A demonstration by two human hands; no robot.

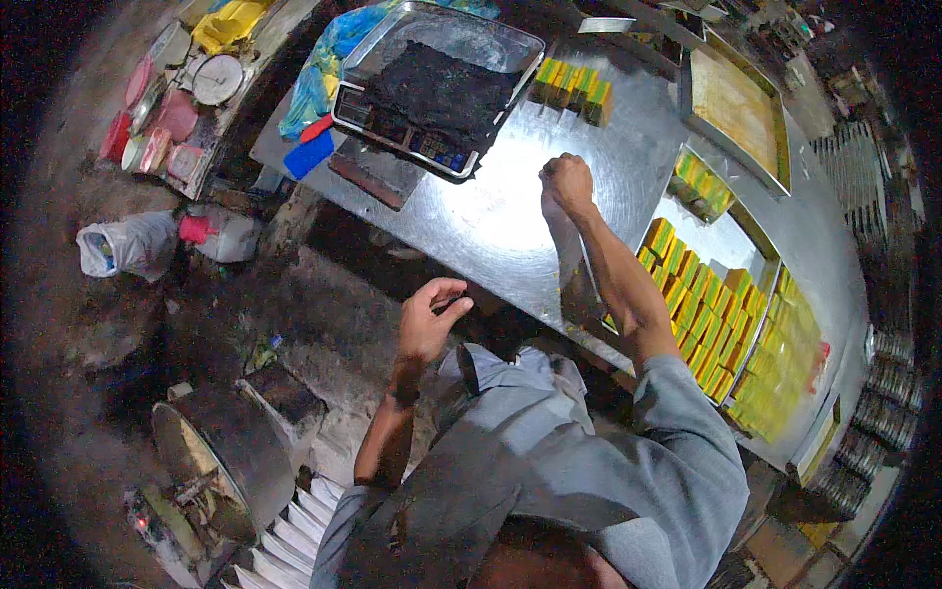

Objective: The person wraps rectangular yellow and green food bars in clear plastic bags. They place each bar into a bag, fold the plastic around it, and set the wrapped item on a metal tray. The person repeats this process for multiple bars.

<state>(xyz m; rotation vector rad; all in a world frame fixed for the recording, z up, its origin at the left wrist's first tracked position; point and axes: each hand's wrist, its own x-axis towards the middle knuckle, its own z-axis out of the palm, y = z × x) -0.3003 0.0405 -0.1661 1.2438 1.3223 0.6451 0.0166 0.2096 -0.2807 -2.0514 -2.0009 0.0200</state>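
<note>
My right hand (569, 181) is curled into a fist over the shiny metal table (486, 221), its reflection just below. I see nothing held in it, though its underside is hidden. In front of the table edge hangs my left hand (433, 313), empty, thumb and fingers apart. Beyond the right hand stands a short row of yellow-and-green blocks (572, 87). To the left, a metal-rimmed tray (537, 48) holds a dark crumbly mass (445, 88); a digital scale's keypad (436, 147) shows at its near side. Many similar blocks (699, 305) fill a shallow tray right of my forearm.
Clear-bagged blocks (699, 184) lie at that tray's far end, and a bagged pile (780, 361) beside it. An edged metal tray (739, 110) sits farther back. A blue scraper (309, 156) and flat dark plate (375, 177) lie left. A metal drum (228, 449) stands on the floor.
</note>
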